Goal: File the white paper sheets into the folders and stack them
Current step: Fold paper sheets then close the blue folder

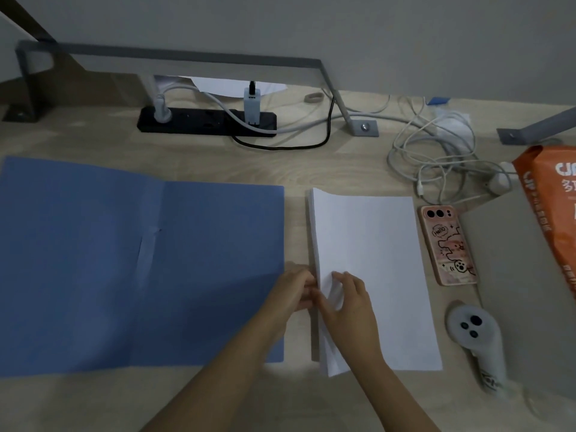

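An open blue folder lies flat on the desk, spreading left from the left hand, whose wrist rests over the folder's right edge. Beyond that hand, at the back of the desk, sits a black power strip with plugs in it. The left hand is curled, fingertips pinching the left edge of the paper stack just beside it. The right hand lies on the stack touching the left hand, fingers bent, thumb and forefinger lifting a small fold of the top sheet's edge. The stack reaches away from both hands and to the right of them, apart from the folder. Right of the right hand, just past the stack, lies a phone, with a white controller nearer. Tangled cables lie beyond the phone, and an orange pack is at the far right.
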Demonstrator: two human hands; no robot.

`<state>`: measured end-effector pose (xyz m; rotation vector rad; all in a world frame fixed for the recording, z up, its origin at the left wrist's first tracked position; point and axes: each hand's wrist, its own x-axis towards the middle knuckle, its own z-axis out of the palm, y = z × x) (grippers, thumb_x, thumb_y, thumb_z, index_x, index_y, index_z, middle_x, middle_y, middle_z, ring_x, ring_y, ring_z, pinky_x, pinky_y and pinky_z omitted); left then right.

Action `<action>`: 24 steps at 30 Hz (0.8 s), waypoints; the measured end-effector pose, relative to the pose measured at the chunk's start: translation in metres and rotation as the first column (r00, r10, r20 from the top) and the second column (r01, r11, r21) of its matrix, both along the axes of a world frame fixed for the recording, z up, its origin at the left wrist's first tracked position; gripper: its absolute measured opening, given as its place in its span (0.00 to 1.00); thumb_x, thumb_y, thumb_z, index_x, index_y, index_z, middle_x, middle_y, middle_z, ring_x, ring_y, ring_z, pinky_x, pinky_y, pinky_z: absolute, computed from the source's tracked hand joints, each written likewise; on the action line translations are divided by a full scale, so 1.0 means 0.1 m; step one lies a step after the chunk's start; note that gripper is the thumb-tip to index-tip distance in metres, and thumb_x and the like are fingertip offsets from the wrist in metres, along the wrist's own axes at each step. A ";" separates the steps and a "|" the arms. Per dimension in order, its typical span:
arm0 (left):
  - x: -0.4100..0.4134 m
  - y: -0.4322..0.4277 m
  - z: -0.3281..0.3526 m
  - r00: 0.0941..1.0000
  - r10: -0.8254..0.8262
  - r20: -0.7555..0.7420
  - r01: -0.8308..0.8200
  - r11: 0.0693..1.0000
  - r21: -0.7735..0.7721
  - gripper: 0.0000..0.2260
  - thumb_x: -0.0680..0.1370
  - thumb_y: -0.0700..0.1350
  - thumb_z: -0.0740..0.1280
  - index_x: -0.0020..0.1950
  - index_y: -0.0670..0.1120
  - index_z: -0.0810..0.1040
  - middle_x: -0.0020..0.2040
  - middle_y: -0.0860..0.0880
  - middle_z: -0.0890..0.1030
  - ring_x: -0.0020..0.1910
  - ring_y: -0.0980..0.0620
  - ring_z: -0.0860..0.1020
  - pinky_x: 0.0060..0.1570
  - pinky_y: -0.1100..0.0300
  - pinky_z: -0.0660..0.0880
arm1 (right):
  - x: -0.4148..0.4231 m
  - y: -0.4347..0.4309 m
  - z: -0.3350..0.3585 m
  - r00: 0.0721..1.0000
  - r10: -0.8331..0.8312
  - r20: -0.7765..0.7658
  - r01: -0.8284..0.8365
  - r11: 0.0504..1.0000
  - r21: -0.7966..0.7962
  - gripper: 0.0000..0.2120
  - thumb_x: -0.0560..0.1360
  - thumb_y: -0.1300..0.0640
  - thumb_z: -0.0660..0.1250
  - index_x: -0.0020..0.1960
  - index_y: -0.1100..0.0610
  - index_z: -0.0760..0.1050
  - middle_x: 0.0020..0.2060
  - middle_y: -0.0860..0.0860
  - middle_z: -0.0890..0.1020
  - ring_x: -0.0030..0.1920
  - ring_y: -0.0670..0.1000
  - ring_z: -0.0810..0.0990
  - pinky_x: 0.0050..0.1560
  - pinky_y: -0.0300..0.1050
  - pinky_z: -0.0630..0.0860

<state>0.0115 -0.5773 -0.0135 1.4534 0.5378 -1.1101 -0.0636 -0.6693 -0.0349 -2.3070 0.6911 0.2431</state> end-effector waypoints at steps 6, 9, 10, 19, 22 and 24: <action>-0.14 0.02 0.03 0.988 -0.011 0.155 0.030 0.992 -0.122 0.14 0.79 0.36 0.55 0.51 0.51 0.78 0.46 0.54 0.81 0.44 0.62 0.79 0.42 0.72 0.77 | -0.03 -0.17 0.06 0.999 -0.045 0.001 0.043 0.976 0.211 0.19 0.76 0.50 0.61 0.66 0.49 0.70 0.69 0.50 0.70 0.68 0.48 0.69 0.66 0.38 0.66; -0.18 -0.01 0.07 0.975 -0.052 0.217 0.083 0.987 -0.134 0.15 0.78 0.36 0.56 0.58 0.49 0.78 0.50 0.53 0.82 0.48 0.62 0.79 0.44 0.73 0.76 | -0.03 -0.24 0.11 0.997 -0.079 -0.011 0.078 0.948 0.309 0.17 0.78 0.52 0.60 0.66 0.49 0.71 0.69 0.48 0.70 0.63 0.41 0.69 0.54 0.19 0.63; -0.18 -0.01 0.07 0.970 -0.066 0.233 0.099 0.986 -0.132 0.16 0.78 0.37 0.56 0.61 0.48 0.77 0.54 0.51 0.81 0.51 0.60 0.79 0.48 0.71 0.76 | -0.03 -0.26 0.11 0.996 -0.086 -0.019 0.087 0.942 0.324 0.17 0.78 0.53 0.60 0.66 0.50 0.71 0.68 0.49 0.70 0.61 0.40 0.68 0.47 0.14 0.62; -0.17 -0.01 0.02 0.964 -0.094 0.249 0.125 0.986 -0.108 0.17 0.79 0.40 0.57 0.67 0.47 0.72 0.62 0.48 0.78 0.60 0.54 0.77 0.61 0.61 0.74 | -0.03 -0.26 0.10 0.997 -0.078 -0.025 0.082 0.953 0.292 0.18 0.79 0.52 0.57 0.67 0.53 0.70 0.69 0.50 0.70 0.67 0.48 0.70 0.65 0.39 0.65; -0.17 0.00 0.03 0.965 -0.090 0.247 0.124 0.984 -0.129 0.16 0.79 0.40 0.56 0.66 0.46 0.74 0.60 0.48 0.79 0.59 0.53 0.77 0.61 0.60 0.74 | -0.03 -0.25 0.07 0.995 -0.096 -0.020 0.098 0.961 0.259 0.17 0.79 0.54 0.57 0.67 0.55 0.70 0.68 0.50 0.71 0.67 0.49 0.71 0.68 0.45 0.67; -0.17 -0.01 0.03 0.965 -0.092 0.246 0.124 0.985 -0.117 0.16 0.79 0.39 0.56 0.63 0.47 0.76 0.58 0.46 0.80 0.57 0.51 0.78 0.60 0.59 0.75 | -0.04 -0.25 0.04 0.993 -0.114 -0.004 0.112 0.965 0.236 0.17 0.79 0.54 0.57 0.66 0.56 0.71 0.67 0.51 0.73 0.65 0.50 0.73 0.68 0.46 0.68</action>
